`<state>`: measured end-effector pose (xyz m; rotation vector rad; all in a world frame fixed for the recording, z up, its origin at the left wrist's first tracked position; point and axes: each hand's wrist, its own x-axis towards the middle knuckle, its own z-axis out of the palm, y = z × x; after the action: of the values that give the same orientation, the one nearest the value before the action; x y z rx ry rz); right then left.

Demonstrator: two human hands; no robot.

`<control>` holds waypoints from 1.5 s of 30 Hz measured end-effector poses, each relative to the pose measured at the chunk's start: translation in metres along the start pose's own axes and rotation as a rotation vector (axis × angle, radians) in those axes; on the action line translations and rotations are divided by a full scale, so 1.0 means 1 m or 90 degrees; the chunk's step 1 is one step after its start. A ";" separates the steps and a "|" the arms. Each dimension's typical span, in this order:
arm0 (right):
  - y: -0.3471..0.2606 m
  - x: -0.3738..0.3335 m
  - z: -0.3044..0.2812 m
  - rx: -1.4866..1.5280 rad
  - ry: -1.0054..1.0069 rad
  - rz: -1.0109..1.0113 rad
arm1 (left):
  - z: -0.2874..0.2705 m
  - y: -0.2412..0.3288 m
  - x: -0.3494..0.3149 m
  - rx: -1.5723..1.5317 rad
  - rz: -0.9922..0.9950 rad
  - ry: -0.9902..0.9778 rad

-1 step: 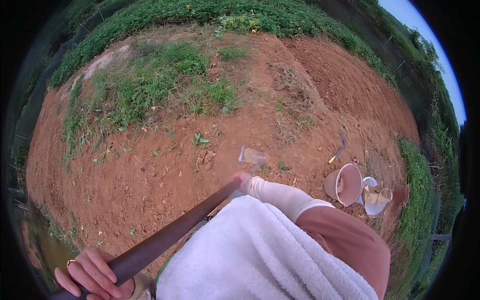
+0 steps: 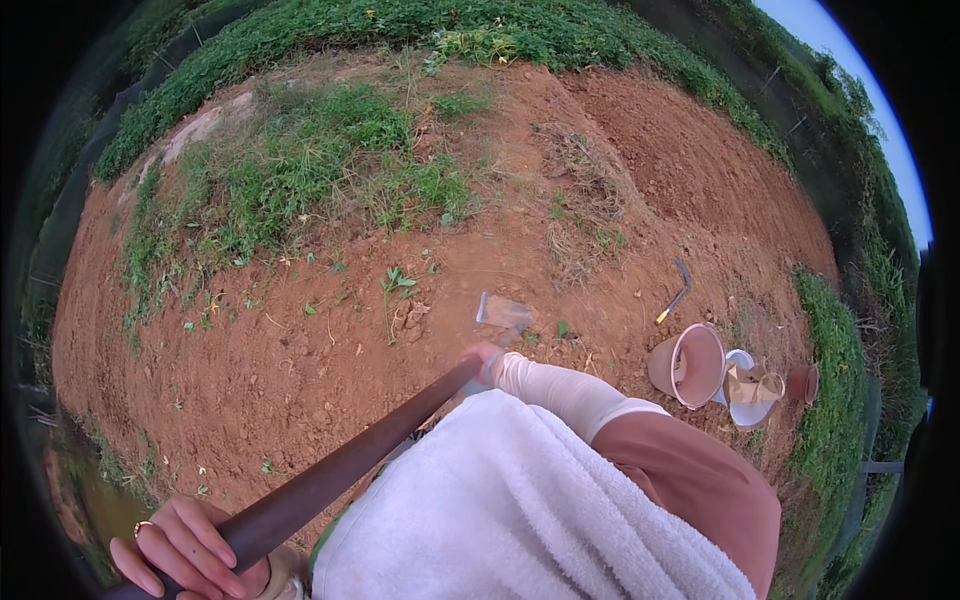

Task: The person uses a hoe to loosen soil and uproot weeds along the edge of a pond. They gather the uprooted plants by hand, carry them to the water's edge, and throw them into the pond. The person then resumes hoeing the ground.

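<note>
A long dark handle (image 2: 330,470) slants up from the lower left to the middle of the view. It appears to belong to a hoe, whose flat metal blade (image 2: 505,311) is by the reddish soil just past my right hand; the blade is somewhat blurred. With fingers wrapped around the handle's near end, my left hand (image 2: 195,550) wears a ring. Farther along, my right hand (image 2: 484,360) grips the same handle, its fingers partly hidden. A white towel (image 2: 500,500) hangs in front of me and covers part of the view below the handle.
To the right stand a pinkish bucket (image 2: 665,369), a white container (image 2: 750,411) with brown paper-like material and a smaller reddish-brown pot (image 2: 803,384). A curved tool with a yellow grip (image 2: 662,317) lies beyond the bucket. Weeds (image 2: 290,160) grow ahead left; leafy plants (image 2: 560,35) line the far edge.
</note>
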<state>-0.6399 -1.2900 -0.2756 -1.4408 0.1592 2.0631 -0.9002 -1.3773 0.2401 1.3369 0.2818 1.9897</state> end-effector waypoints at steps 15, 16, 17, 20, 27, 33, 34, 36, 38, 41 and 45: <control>-0.098 -0.013 0.058 0.280 0.243 -0.070 | -0.108 -0.114 0.122 -0.082 -0.143 -0.010; -0.105 -0.007 0.052 0.309 0.283 -0.091 | -0.115 -0.125 0.122 -0.097 -0.156 -0.003; -0.106 0.030 0.005 0.419 0.151 -0.131 | -0.115 -0.139 0.123 -0.118 -0.174 0.000; -0.149 -0.014 0.016 0.460 0.119 -0.192 | -0.137 -0.157 0.098 -0.162 -0.196 0.028; -0.228 -0.044 0.016 0.458 0.133 -0.301 | -0.115 -0.225 0.069 -0.157 -0.245 0.051; -0.242 -0.014 0.046 0.441 0.035 -0.287 | -0.098 -0.299 0.087 -0.192 -0.311 -0.127; -0.239 -0.009 0.050 0.410 0.036 -0.248 | -0.095 -0.310 0.089 -0.183 -0.328 -0.159; -0.238 -0.016 0.068 0.349 0.039 -0.180 | -0.087 -0.331 0.100 -0.219 -0.359 -0.230; -0.247 -0.023 0.081 0.346 0.066 -0.188 | -0.081 -0.341 0.109 -0.218 -0.372 -0.255; -0.264 -0.015 0.081 0.346 0.089 -0.188 | -0.076 -0.348 0.126 -0.195 -0.377 -0.309; -0.267 0.043 0.047 0.367 0.105 -0.229 | -0.075 -0.374 0.142 -0.221 -0.375 -0.281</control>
<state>-0.5432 -1.0366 -0.2315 -1.1698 0.4808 1.4467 -0.8326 -0.9983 0.1083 1.2432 0.0954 1.1609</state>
